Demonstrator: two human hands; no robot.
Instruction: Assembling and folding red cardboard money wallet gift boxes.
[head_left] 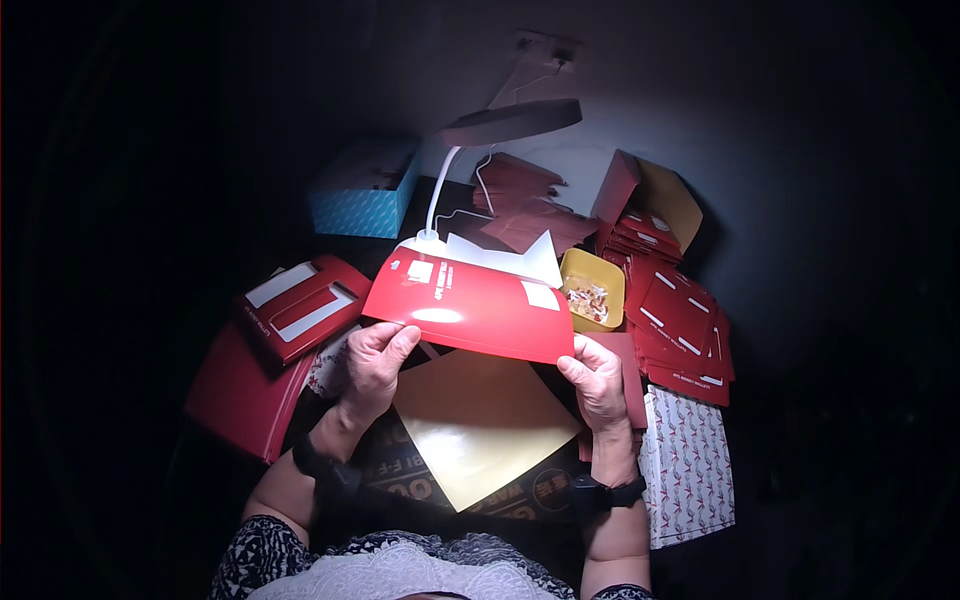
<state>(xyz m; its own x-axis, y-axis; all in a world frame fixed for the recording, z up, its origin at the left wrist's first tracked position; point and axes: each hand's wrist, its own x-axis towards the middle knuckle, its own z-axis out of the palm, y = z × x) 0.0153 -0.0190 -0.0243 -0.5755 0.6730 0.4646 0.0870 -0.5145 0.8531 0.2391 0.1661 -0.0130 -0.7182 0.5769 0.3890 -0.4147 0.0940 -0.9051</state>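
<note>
Card (490, 312) stretches across mid-frame, long axis sloping down rightward.
Left hand (374, 366) pinches its lower-left edge, right hand (598, 384) its lower-right corner, neither nearer.

Pretty simple getup tbh; dark-and-white mottled-print fabric sleeves (258, 550), the right one mostly cropped off; a white scalloped lace panel (385, 574) across the chest; a black strap-style band (325, 466) on the left wrist, a matching black band (628, 494) on the right, both kinda chunky; forearms and fingers (404, 342) bare.
</note>
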